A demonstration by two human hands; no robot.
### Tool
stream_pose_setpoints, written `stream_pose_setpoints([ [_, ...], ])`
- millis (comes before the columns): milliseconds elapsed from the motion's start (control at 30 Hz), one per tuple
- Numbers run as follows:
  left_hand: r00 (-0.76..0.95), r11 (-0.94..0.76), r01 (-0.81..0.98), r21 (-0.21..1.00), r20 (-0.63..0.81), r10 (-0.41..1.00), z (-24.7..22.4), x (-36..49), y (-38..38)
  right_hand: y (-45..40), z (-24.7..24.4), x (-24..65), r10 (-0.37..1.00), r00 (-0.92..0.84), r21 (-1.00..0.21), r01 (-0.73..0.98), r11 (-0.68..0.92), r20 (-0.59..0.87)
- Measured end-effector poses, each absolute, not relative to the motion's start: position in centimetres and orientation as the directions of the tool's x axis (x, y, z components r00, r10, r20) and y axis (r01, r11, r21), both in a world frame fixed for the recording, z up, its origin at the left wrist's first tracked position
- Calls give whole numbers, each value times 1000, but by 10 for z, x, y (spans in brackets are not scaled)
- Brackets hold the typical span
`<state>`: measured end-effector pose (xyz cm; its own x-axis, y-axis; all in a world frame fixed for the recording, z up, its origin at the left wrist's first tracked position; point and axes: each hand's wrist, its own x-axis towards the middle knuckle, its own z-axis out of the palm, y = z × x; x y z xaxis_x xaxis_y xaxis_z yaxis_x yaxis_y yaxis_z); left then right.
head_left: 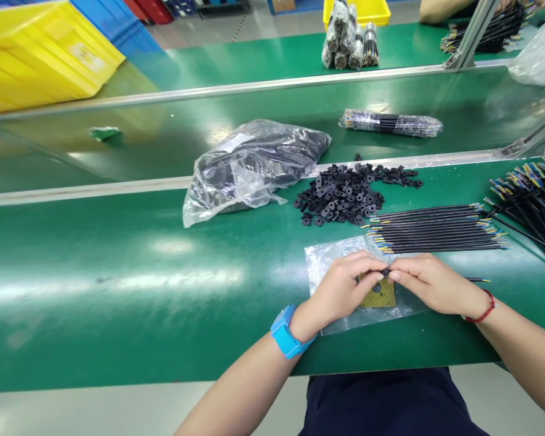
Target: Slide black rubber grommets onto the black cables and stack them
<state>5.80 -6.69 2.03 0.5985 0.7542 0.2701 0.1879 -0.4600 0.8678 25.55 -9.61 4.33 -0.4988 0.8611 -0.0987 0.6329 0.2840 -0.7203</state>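
My left hand (347, 284) and my right hand (429, 281) meet fingertip to fingertip, both closed in a pinch. Between them shows a small black plastic piece (386, 272), mostly hidden by the fingers. A black cable (476, 280) with stripped coloured wire ends sticks out past my right hand; its other end is hidden. Just below the fingertips lies a yellowish square plate (378, 297) with a round hole. It rests on a clear plastic bag (340, 324). Beyond my hands, black cables (436, 230) lie side by side, near a heap of small black plastic pieces (340, 194).
A large clear bag of black items (258, 163) lies left of the heap. A wrapped cable bundle (390, 123) sits behind the metal rail (163, 183). Loose cables (536, 206) pile up at right. Yellow bin (45, 54) stands far left; another person's arm (442, 9) shows far right.
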Motion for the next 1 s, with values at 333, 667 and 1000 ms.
stream_pose_setpoints([
  [333,543,136,-122,983,-49,838,24,60,-69,-100,42,246,811,-421,-302,776,554,407],
  [667,564,5,-35,999,15,825,25,58,-67,-102,47,248,897,-435,-664,648,374,81],
  [1000,507,-301,113,947,205,837,5,49,-43,-93,51,274,962,-262,-562,786,256,73],
])
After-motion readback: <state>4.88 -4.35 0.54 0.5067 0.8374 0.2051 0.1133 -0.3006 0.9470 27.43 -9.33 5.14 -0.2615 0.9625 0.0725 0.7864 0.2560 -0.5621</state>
